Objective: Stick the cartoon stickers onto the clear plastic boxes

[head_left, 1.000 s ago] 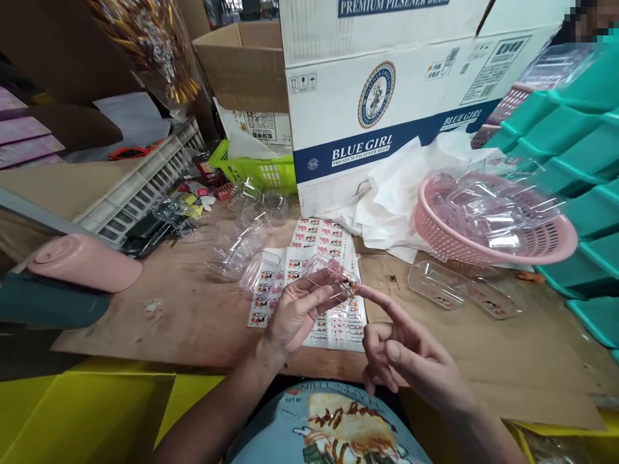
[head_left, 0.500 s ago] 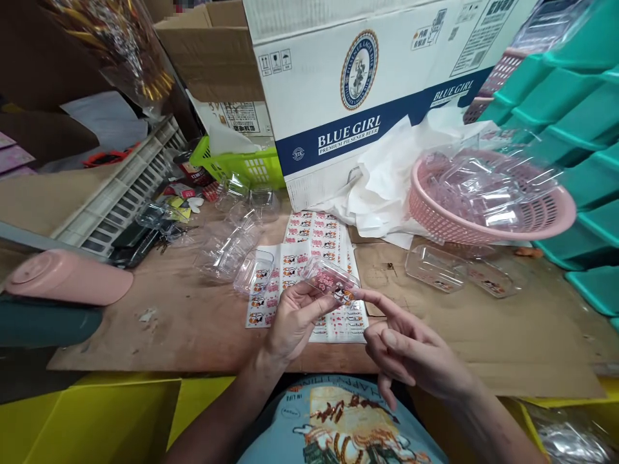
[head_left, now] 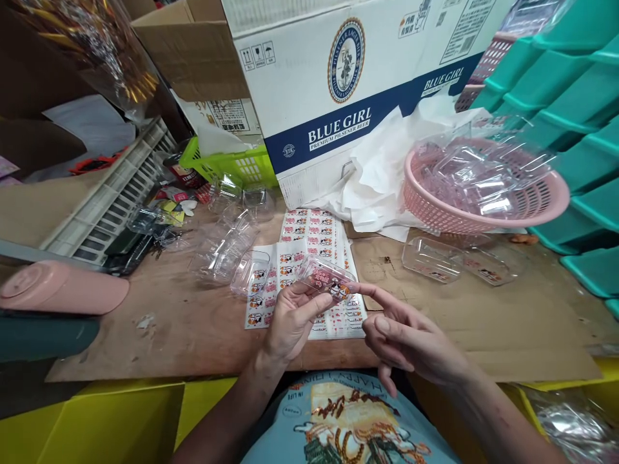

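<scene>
My left hand (head_left: 293,316) pinches a small clear plastic container (head_left: 326,280) between thumb and fingers. A sticker with pink lettering and cartoon cats shows on its face. My right hand (head_left: 409,328) holds nothing. Its index finger is stretched out with the tip at the container's right edge, and the other fingers are loosely bent. Beneath the container lie sheets of stickers (head_left: 264,293), printed with the same pink words and cats. Left of them sits a loose group of clear containers (head_left: 220,251). Two stickered containers (head_left: 432,261) lie on the cardboard to the right.
A pink basket (head_left: 425,203) full of clear containers stands at the right, beside stacked teal bins (head_left: 575,145). White paper (head_left: 377,174) lies crumpled before a large beer carton (head_left: 309,84). A green basket (head_left: 264,166) and a pink tumbler (head_left: 68,287) are leftward.
The camera view has shifted, so the background sits further left and higher. The container has tilted to show its sticker more plainly. My right index fingertip stays at its edge.
</scene>
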A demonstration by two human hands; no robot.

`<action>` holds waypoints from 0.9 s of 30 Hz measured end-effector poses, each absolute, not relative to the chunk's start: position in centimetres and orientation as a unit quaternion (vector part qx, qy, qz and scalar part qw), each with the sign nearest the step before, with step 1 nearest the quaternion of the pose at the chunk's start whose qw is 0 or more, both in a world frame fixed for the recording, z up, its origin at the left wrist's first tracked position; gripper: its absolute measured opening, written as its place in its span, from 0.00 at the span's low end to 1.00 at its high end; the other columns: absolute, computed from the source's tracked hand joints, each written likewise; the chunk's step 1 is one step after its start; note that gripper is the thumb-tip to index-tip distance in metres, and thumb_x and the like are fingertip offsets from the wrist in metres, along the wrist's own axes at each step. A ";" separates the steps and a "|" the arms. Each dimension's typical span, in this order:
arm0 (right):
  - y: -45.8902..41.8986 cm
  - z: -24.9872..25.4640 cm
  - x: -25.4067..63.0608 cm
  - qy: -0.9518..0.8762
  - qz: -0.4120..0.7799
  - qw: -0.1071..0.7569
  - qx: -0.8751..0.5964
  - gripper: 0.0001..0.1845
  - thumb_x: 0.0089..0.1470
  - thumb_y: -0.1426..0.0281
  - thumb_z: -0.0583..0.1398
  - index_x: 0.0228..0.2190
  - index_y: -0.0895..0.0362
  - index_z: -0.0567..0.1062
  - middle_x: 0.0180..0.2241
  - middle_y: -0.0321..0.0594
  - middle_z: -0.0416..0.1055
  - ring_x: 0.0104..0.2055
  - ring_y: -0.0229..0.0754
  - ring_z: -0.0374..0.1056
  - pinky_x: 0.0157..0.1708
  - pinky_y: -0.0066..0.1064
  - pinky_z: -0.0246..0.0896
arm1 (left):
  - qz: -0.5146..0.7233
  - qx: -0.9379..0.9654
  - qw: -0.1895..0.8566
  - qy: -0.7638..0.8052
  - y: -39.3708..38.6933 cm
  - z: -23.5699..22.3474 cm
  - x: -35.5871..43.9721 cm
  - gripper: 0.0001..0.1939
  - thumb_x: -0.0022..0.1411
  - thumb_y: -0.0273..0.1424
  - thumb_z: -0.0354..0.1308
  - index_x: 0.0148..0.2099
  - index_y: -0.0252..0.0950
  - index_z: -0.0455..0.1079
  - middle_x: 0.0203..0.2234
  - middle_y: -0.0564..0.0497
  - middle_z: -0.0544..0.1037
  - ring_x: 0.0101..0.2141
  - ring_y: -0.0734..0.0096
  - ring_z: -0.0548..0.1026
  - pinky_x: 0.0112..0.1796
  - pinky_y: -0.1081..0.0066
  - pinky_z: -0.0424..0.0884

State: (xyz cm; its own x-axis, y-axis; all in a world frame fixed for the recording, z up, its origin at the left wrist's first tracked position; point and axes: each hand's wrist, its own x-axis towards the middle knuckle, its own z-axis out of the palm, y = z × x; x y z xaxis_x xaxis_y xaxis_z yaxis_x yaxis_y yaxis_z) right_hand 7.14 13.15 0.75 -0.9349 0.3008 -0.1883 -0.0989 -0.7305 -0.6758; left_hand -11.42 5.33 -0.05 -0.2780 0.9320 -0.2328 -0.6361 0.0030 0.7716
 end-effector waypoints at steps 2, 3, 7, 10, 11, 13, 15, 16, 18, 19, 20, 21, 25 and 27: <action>13.2 0.9 7.1 -0.354 0.917 0.109 -0.149 0.36 0.64 0.67 0.58 0.67 0.51 0.49 0.18 0.22 0.55 0.16 0.27 0.44 0.19 0.30 0.72 | 0.683 0.175 0.572 0.419 5.3 -0.2 -11.4 0.12 0.53 0.25 0.69 0.41 0.39 0.81 0.40 0.51 0.84 0.42 0.69 0.80 0.49 0.69 0.74; 13.2 1.0 7.1 -0.356 0.916 0.109 -0.150 0.36 0.64 0.67 0.58 0.67 0.52 0.49 0.18 0.22 0.55 0.16 0.27 0.44 0.19 0.30 0.72 | 0.685 0.172 0.570 0.420 5.3 -0.2 -11.4 0.12 0.53 0.24 0.69 0.41 0.39 0.81 0.40 0.51 0.84 0.41 0.69 0.81 0.49 0.69 0.74; 13.2 1.3 7.0 -0.366 0.908 0.112 -0.167 0.37 0.63 0.66 0.59 0.67 0.52 0.49 0.19 0.22 0.55 0.15 0.26 0.45 0.19 0.31 0.73 | 0.692 0.173 0.565 0.415 5.3 -0.4 -11.5 0.11 0.53 0.24 0.69 0.40 0.41 0.81 0.39 0.52 0.84 0.41 0.69 0.81 0.49 0.68 0.74; 13.1 1.5 6.9 -0.374 0.902 0.116 -0.183 0.38 0.62 0.66 0.61 0.67 0.51 0.49 0.19 0.22 0.54 0.15 0.27 0.46 0.19 0.31 0.73 | 0.695 0.177 0.562 0.412 5.3 -0.6 -11.5 0.12 0.53 0.24 0.69 0.40 0.41 0.81 0.40 0.53 0.84 0.42 0.69 0.81 0.49 0.68 0.75; 13.1 1.5 6.8 -0.377 0.900 0.116 -0.185 0.38 0.62 0.66 0.61 0.67 0.52 0.49 0.18 0.21 0.54 0.15 0.27 0.46 0.19 0.31 0.73 | 0.694 0.179 0.560 0.415 5.3 -0.6 -11.5 0.12 0.54 0.24 0.68 0.41 0.41 0.81 0.40 0.52 0.84 0.42 0.70 0.81 0.49 0.69 0.75; 13.1 1.6 6.7 -0.386 0.897 0.114 -0.182 0.38 0.62 0.66 0.60 0.66 0.52 0.49 0.17 0.20 0.53 0.15 0.27 0.45 0.19 0.30 0.72 | 0.695 0.176 0.554 0.423 5.3 -0.6 -11.4 0.11 0.53 0.24 0.69 0.40 0.40 0.80 0.39 0.52 0.84 0.41 0.69 0.81 0.48 0.69 0.75; 13.2 1.7 6.6 -0.398 0.892 0.114 -0.179 0.36 0.63 0.65 0.60 0.66 0.52 0.50 0.16 0.20 0.54 0.15 0.27 0.45 0.19 0.29 0.72 | 0.698 0.168 0.548 0.429 5.3 -0.6 -11.3 0.11 0.52 0.24 0.69 0.39 0.38 0.80 0.38 0.51 0.85 0.39 0.70 0.81 0.47 0.69 0.76; 13.2 1.8 6.6 -0.405 0.889 0.114 -0.180 0.36 0.63 0.65 0.59 0.66 0.52 0.50 0.16 0.20 0.55 0.15 0.27 0.45 0.19 0.29 0.72 | 0.700 0.165 0.545 0.431 5.3 -0.5 -11.2 0.11 0.51 0.24 0.70 0.39 0.38 0.80 0.37 0.51 0.85 0.39 0.70 0.81 0.46 0.68 0.76; 13.2 1.8 6.5 -0.417 0.883 0.114 -0.184 0.34 0.64 0.65 0.59 0.65 0.52 0.51 0.16 0.21 0.56 0.15 0.27 0.45 0.19 0.28 0.71 | 0.702 0.164 0.543 0.430 5.4 -0.3 -11.1 0.12 0.50 0.24 0.70 0.39 0.38 0.80 0.37 0.51 0.85 0.39 0.69 0.81 0.46 0.68 0.76; 13.1 1.9 6.5 -0.423 0.879 0.114 -0.187 0.34 0.64 0.65 0.59 0.65 0.52 0.52 0.16 0.21 0.56 0.15 0.28 0.46 0.18 0.27 0.70 | 0.702 0.166 0.543 0.429 5.4 -0.2 -11.1 0.12 0.50 0.24 0.70 0.39 0.38 0.80 0.37 0.50 0.85 0.40 0.68 0.81 0.47 0.67 0.76; 13.1 1.9 6.5 -0.430 0.876 0.114 -0.189 0.34 0.64 0.65 0.59 0.65 0.52 0.52 0.16 0.21 0.56 0.15 0.28 0.46 0.17 0.26 0.68 | 0.703 0.168 0.545 0.426 5.4 -0.2 -11.1 0.12 0.50 0.24 0.70 0.39 0.38 0.80 0.38 0.50 0.84 0.41 0.67 0.81 0.47 0.67 0.76; 13.1 2.0 6.5 -0.436 0.872 0.114 -0.191 0.33 0.64 0.64 0.59 0.65 0.52 0.52 0.16 0.21 0.56 0.14 0.28 0.46 0.17 0.25 0.67 | 0.705 0.166 0.546 0.422 5.4 -0.1 -11.1 0.12 0.50 0.24 0.70 0.39 0.38 0.80 0.39 0.50 0.84 0.42 0.66 0.81 0.48 0.65 0.76; 12.8 2.2 6.2 -0.460 0.853 0.117 -0.215 0.34 0.62 0.61 0.60 0.64 0.52 0.53 0.16 0.21 0.54 0.15 0.29 0.46 0.16 0.26 0.66 | 0.726 0.125 0.529 0.421 5.5 0.0 -11.0 0.05 0.55 0.30 0.69 0.36 0.38 0.80 0.37 0.51 0.85 0.39 0.64 0.82 0.47 0.59 0.77; 12.5 2.4 6.1 -0.485 0.833 0.120 -0.237 0.34 0.62 0.60 0.60 0.64 0.52 0.54 0.17 0.21 0.54 0.16 0.29 0.47 0.17 0.25 0.64 | 0.737 0.108 0.510 0.429 5.6 -0.1 -10.8 0.04 0.55 0.31 0.69 0.35 0.37 0.80 0.35 0.51 0.85 0.37 0.66 0.82 0.48 0.58 0.77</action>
